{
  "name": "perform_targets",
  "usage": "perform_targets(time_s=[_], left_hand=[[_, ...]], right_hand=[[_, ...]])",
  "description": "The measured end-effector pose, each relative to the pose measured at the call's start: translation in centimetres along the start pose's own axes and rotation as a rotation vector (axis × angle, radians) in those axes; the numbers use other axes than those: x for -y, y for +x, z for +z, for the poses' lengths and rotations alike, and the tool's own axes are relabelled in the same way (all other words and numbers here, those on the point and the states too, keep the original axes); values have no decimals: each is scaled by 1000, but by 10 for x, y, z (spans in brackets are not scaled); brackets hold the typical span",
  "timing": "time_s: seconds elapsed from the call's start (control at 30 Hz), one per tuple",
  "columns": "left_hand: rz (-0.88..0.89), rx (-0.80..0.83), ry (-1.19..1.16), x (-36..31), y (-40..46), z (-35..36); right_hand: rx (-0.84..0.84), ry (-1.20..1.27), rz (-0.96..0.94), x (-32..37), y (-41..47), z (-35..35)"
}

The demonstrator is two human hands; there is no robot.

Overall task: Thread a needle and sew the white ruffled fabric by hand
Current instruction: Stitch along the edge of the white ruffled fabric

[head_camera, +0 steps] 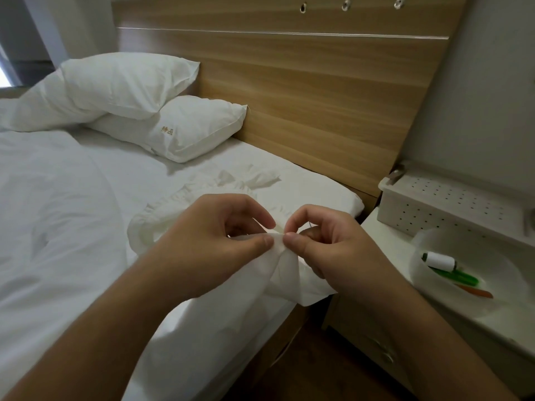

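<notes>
The white ruffled fabric (292,279) lies across the bed's near corner and rises up into both hands. My left hand (214,241) pinches a fold of it between thumb and forefinger. My right hand (330,244) pinches the same fold right beside it, thumb tip almost touching the left thumb. A thin dark sliver that looks like the needle (310,225) shows by the right fingers; the thread cannot be made out. A white thread spool (440,261) lies in a white bowl (492,308) on the nightstand at the right.
Green and orange tools (457,277) lie in the bowl with the spool. A white perforated box (451,204) stands behind it. Two white pillows (179,128) rest against the wooden headboard (304,91). A white duvet (52,215) covers the bed's left side.
</notes>
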State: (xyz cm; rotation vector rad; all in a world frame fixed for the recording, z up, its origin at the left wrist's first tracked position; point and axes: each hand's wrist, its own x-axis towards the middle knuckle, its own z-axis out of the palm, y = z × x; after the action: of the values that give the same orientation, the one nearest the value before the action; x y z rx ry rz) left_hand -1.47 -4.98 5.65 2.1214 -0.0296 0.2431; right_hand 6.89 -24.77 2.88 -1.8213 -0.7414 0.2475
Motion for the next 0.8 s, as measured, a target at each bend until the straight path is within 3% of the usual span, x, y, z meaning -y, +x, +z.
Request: perform_targets(time_s=[0.33, 0.6, 0.8], left_hand=[[-84, 70, 155, 3, 2, -4], [-74, 46, 47, 6, 2, -3], [-21, 118, 55, 2, 1, 0]], right_hand=[[-90, -69, -88, -3, -1, -4], [-122, -99, -93, -5, -1, -2], [-101, -114, -90, -2, -3, 0]])
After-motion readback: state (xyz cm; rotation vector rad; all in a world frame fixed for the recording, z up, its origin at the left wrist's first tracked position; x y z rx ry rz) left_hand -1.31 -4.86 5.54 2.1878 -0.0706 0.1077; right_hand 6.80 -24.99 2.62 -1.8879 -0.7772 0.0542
